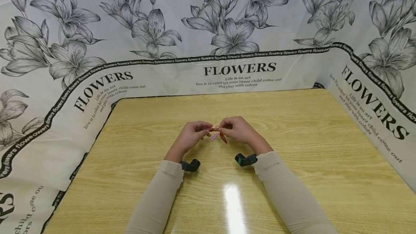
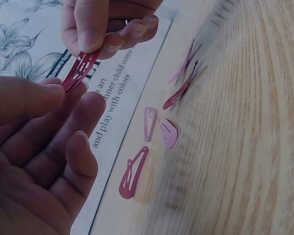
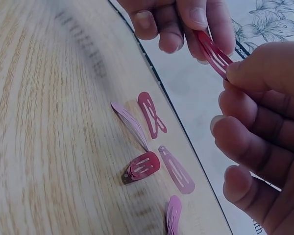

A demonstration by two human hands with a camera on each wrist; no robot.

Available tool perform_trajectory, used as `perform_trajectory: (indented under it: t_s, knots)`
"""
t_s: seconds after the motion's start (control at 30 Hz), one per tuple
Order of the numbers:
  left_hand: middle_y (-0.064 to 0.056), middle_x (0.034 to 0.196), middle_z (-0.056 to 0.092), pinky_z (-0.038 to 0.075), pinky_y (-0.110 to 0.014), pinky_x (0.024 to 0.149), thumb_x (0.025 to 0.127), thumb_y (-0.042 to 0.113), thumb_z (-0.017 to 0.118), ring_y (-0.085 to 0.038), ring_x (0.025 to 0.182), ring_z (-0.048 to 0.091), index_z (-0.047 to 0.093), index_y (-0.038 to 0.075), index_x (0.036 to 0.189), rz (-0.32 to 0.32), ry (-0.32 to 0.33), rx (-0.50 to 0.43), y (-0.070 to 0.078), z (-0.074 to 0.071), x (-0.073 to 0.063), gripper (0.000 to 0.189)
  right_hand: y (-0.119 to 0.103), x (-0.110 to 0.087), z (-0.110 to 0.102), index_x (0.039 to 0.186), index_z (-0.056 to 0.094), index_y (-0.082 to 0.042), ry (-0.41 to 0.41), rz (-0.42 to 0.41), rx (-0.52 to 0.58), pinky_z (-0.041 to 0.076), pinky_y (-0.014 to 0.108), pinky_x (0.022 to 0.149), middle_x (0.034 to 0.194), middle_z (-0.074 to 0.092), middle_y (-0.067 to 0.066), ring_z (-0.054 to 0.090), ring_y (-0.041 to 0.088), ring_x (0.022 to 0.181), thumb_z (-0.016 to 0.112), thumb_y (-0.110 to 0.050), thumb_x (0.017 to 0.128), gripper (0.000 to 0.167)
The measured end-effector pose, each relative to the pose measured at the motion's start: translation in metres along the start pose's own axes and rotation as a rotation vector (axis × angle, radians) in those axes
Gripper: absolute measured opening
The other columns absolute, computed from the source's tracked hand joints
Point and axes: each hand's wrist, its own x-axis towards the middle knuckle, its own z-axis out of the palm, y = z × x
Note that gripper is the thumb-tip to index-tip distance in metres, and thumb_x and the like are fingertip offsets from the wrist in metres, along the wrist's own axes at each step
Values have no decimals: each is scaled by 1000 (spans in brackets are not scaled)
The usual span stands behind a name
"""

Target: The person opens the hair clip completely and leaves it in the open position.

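Note:
Both hands hold one red snap hair clip [image 2: 81, 69] between them, above the table. My left hand [image 1: 192, 135] pinches one end with thumb and fingertips, its other fingers loosely bent in the left wrist view. The opposite end is pinched by my right hand [image 1: 239, 130], whose remaining fingers curve underneath in the right wrist view. Below the hands lie more snap clips: a red clip [image 3: 150, 113], a darker red clip [image 3: 143, 166], a pink clip [image 3: 177, 172] and a lilac-pink clip [image 3: 129, 122]. Some are bent open, others lie flat.
The wood-grain table [image 1: 146, 118] reaches back to a white cloth [image 1: 175, 73] printed with flowers and lettering, which also rises along both sides. Each wrist wears a black camera mount [image 1: 191, 165]. A bright reflection shows on the tabletop near the front.

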Motion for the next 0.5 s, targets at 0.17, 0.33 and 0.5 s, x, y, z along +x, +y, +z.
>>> perform_trajectory:
  t_s: [0.17, 0.33, 0.5]
  knots:
    - [-6, 116, 70, 50, -46, 82, 98, 18, 56, -27, 101, 67, 66, 13, 123, 27, -66, -28, -1, 0, 0, 27, 0, 0, -2, 98, 71, -7, -28, -19, 8, 45, 30, 62, 91, 71, 10, 54, 15, 69, 62, -23, 95, 19]
    - [-5, 116, 70, 50, -39, 79, 99, 16, 53, -29, 102, 66, 67, 14, 122, 34, -113, -30, -1, 0, 1, 27, -1, -1, -3, 96, 71, -11, -31, -23, 15, 44, 31, 64, 93, 72, 10, 55, 16, 71, 62, -23, 95, 15]
    - [-6, 118, 68, 50, -35, 75, 98, 16, 51, -30, 99, 63, 68, 13, 120, 34, -133, -5, -2, 2, 1, 28, 0, -1, -2, 93, 70, -15, -28, -42, 3, 45, 29, 66, 93, 72, 9, 57, 14, 73, 62, -21, 95, 11]
